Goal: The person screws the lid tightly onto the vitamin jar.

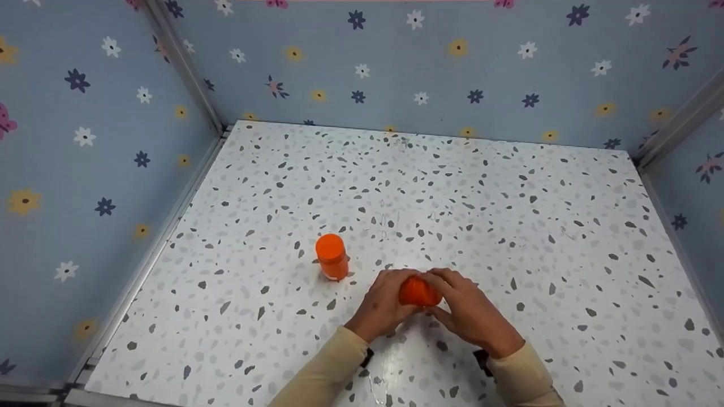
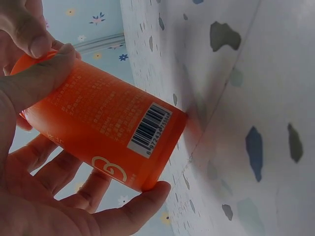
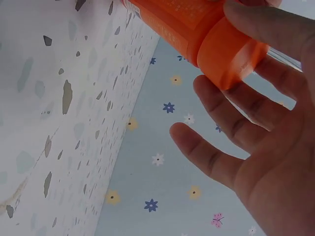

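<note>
Between both hands is an orange plastic bottle (image 2: 103,118), with pale printing and a barcode on its side. My left hand (image 1: 384,302) grips the bottle's body, thumb on one side and fingers curled round the other. In the right wrist view the smooth orange screw cap (image 3: 229,51) sits on the bottle. My right hand (image 1: 472,308) holds this cap between thumb and fingers, while its lower fingers stick out loosely. The bottle's bottom edge is close to the table; whether it touches cannot be told. Left of the hands, a second orange bottle (image 1: 332,257) stands upright, capped.
The white speckled table (image 1: 452,198) spreads out beneath the hands. Light blue flowered panels (image 1: 396,62) enclose it at the back and on both sides, with grey metal rails (image 1: 186,68) at the corners.
</note>
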